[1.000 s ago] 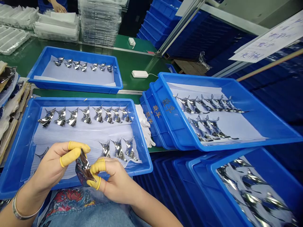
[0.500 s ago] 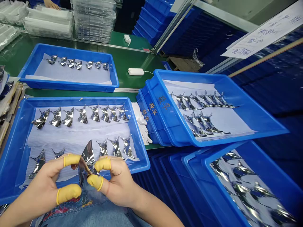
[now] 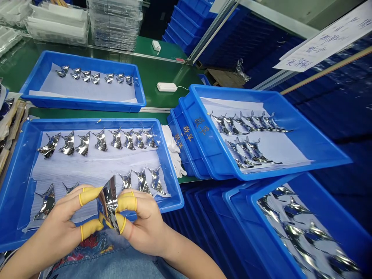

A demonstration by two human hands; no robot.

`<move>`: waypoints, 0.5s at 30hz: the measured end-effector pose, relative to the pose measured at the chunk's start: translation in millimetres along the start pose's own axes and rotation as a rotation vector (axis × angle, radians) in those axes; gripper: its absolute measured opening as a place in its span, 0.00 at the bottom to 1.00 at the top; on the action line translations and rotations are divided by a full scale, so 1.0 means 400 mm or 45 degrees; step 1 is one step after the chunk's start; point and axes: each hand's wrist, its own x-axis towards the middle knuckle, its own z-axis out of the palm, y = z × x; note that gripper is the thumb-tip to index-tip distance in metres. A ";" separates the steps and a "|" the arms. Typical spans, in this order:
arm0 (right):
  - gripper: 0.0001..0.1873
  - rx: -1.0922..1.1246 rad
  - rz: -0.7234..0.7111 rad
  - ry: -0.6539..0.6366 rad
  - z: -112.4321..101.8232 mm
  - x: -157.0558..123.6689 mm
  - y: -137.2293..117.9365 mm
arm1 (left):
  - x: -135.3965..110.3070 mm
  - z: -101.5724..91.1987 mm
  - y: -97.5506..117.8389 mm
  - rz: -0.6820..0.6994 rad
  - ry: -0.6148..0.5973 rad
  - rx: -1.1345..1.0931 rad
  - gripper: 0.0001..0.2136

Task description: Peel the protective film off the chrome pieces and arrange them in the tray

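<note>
Both hands wear yellow finger cots and pinch one shiny chrome curved part (image 3: 108, 201) between them, low over the front edge of the near blue tray (image 3: 171, 182). My left hand (image 3: 62, 228) grips its left side with thumb and forefinger. My right hand (image 3: 139, 223) grips its right side the same way. The tray holds two rows of like chrome parts (image 3: 100, 140) standing on white paper.
A second blue tray (image 3: 84, 104) with a row of parts lies behind on the green belt. To the right, stacked blue trays (image 3: 203, 155) hold more parts; a lower bin (image 3: 247, 201) has several loose ones. White gloves (image 3: 174, 155) lie between trays. Clear plastic stacks (image 3: 113, 23) stand at the back.
The part has been turned between my fingers and raised slightly. My left thumb has come in from below to meet it. The view has shifted a little.
</note>
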 end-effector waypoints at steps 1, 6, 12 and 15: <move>0.06 -0.014 -0.008 -0.003 0.000 0.001 0.000 | 0.004 -0.001 0.002 0.003 0.011 0.008 0.23; 0.06 -0.059 -0.048 -0.001 -0.001 0.004 0.001 | 0.010 -0.004 0.005 0.006 0.012 0.076 0.20; 0.07 -0.053 -0.128 -0.004 0.005 0.004 0.007 | 0.010 -0.007 0.007 0.037 0.061 0.137 0.12; 0.06 -0.055 -0.132 -0.005 0.007 0.002 0.008 | 0.011 -0.006 0.008 0.066 0.104 0.176 0.10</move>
